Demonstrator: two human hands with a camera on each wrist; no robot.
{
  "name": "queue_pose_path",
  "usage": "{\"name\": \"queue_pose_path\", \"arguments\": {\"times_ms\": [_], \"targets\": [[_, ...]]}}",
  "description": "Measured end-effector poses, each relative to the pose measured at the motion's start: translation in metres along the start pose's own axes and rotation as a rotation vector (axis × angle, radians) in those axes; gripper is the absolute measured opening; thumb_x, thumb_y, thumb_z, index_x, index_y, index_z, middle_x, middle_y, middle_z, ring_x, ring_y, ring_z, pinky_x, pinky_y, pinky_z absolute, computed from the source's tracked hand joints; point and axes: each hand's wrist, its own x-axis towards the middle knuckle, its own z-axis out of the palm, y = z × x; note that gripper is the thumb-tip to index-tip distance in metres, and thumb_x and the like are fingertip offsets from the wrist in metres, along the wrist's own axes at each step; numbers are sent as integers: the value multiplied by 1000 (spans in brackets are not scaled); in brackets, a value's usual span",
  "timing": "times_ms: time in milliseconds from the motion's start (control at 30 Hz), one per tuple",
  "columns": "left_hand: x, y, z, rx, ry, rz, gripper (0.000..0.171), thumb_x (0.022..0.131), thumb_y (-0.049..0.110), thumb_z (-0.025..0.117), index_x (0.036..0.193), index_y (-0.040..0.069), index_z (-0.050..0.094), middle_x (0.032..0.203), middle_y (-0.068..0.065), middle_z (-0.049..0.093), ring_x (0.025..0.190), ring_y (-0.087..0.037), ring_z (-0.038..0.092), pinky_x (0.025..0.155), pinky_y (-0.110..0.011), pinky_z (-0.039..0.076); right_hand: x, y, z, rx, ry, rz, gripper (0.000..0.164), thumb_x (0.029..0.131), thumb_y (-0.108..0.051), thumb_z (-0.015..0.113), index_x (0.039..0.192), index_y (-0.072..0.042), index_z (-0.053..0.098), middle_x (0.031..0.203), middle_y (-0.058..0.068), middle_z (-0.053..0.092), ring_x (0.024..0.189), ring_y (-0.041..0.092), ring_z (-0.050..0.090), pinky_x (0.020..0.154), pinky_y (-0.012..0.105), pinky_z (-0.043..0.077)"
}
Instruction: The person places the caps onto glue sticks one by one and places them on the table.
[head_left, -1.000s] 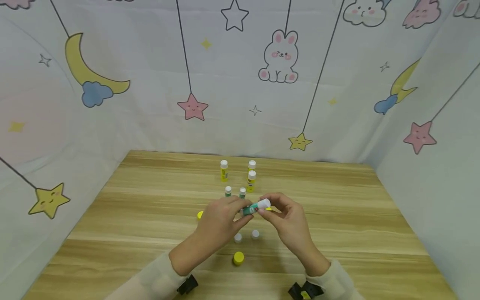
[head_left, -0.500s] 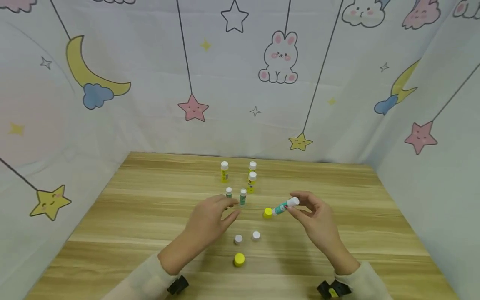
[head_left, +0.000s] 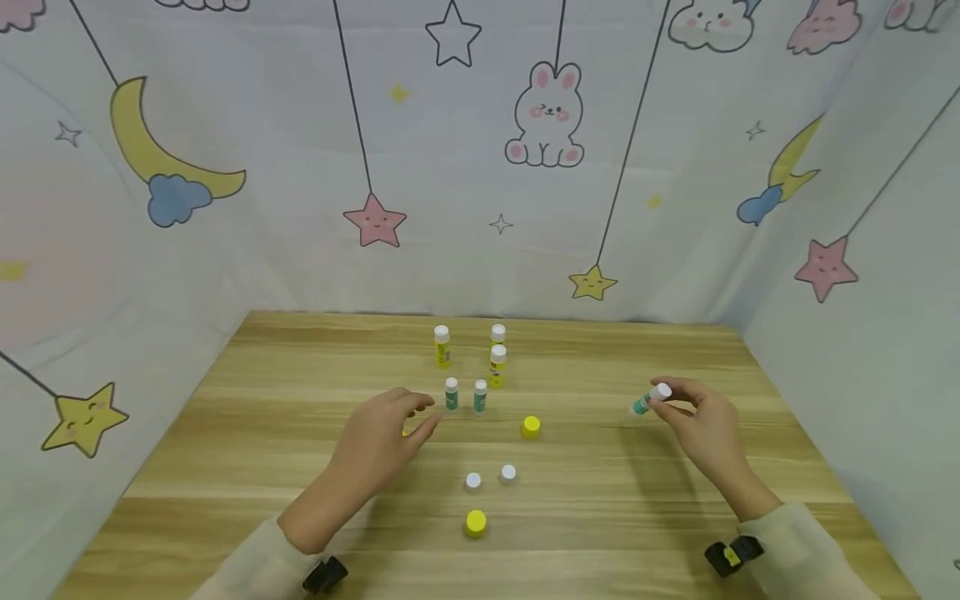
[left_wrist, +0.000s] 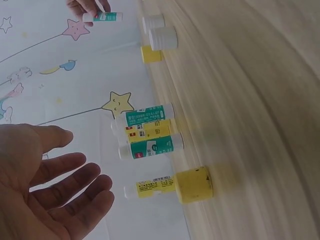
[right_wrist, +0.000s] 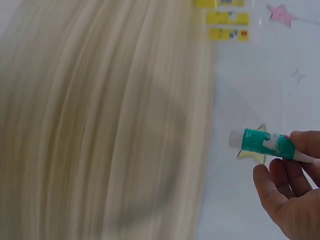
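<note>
My right hand (head_left: pixel 703 425) pinches a green glue stick (head_left: pixel 643 404) by its white cap between thumb and fingers, tilted above the right side of the table. In the right wrist view the clear base of that glue stick (right_wrist: pixel 262 142) points away from the palm. My left hand (head_left: pixel 382 433) holds nothing; its fingers are relaxed and spread, just left of two upright green glue sticks (head_left: pixel 452 395) with white caps. The left wrist view shows the open palm (left_wrist: pixel 55 185) apart from the glue sticks.
Several yellow glue sticks (head_left: pixel 442 346) with white caps stand behind the green ones. Yellow caps (head_left: pixel 531 427) and two small white caps (head_left: pixel 508 474) sit on the wooden table (head_left: pixel 585 517); one yellow cap is mostly hidden by my left hand. A printed curtain (head_left: pixel 300 150) hangs behind.
The left hand has let go of the green glue stick and drawn back to the left. My right hand has carried it rightward, away from the standing glue sticks.
</note>
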Motion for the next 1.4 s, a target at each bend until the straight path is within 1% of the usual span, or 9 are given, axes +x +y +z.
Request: {"name": "queue_pose_path", "arguments": {"times_ms": [100, 233, 333, 467, 567, 700, 800, 1033, 1400], "targets": [[-4, -4, -2, 9, 5, -26, 22, 83, 34, 71, 96, 17, 72, 87, 7, 65, 74, -8, 60, 62, -25, 50, 6, 18, -8, -73, 12, 32, 34, 88, -27, 66, 117, -9, 64, 108, 9, 65, 106, 28, 56, 79, 34, 52], [-8, -7, -5, 11, 1, -61, 21, 82, 32, 72, 95, 16, 72, 87, 6, 65, 74, -10, 61, 62, -27, 51, 13, 40, -20, -145, 14, 108, 39, 89, -33, 64, 120, -8, 62, 107, 16, 65, 108, 39, 53, 81, 54, 45], [-9, -8, -5, 2, -8, -69, 22, 83, 31, 72, 96, 14, 72, 89, 3, 67, 75, -13, 62, 61, -29, 51, 15, 54, -30, -168, 11, 156, 42, 90, -36, 62, 122, -8, 60, 107, 17, 64, 104, 40, 55, 78, 54, 45], [-9, -9, -6, 2, -18, -75, 23, 84, 33, 71, 97, 14, 72, 90, 3, 67, 75, -12, 62, 62, -29, 51, 17, 69, -42, -193, 29, 182, 42, 90, -32, 62, 122, -5, 59, 108, 18, 63, 98, 38, 58, 73, 46, 49], [-10, -9, -6, 5, -27, -88, 24, 84, 35, 70, 97, 15, 72, 91, 3, 67, 77, -12, 63, 63, -29, 52, 19, 77, -50, -203, 46, 198, 41, 90, -27, 64, 121, -2, 58, 109, 20, 62, 95, 33, 60, 69, 29, 50], [-9, -11, -6, 8, -40, -94, 25, 85, 37, 68, 97, 15, 72, 91, 4, 67, 78, -13, 63, 64, -30, 52, 21, 85, -57, -234, 51, 237, 41, 90, -28, 63, 121, -1, 58, 110, 21, 62, 95, 33, 60, 77, 33, 49], [-9, -13, -5, 10, -40, -90, 25, 86, 37, 67, 97, 15, 72, 91, 4, 67, 78, -13, 63, 64, -30, 52, 21, 88, -62, -270, 49, 264, 42, 91, -31, 61, 122, -2, 58, 110, 22, 62, 97, 38, 57, 84, 54, 40], [-5, -14, -3, -7, -38, -94, 25, 84, 34, 70, 100, 15, 71, 91, 1, 67, 78, -15, 64, 63, -31, 52, 22, 89, -67, -301, 33, 280, 41, 91, -30, 61, 121, -2, 58, 107, 21, 62, 96, 37, 56, 82, 53, 39], [-4, -16, 3, -13, -62, -124, 38, 84, 38, 69, 114, 16, 64, 95, 2, 67, 81, -15, 63, 65, -33, 52, 21, 89, -66, -282, 6, 317, 49, 89, -36, 62, 121, 0, 56, 111, 23, 60, 102, 41, 52, 83, 55, 39]]}}
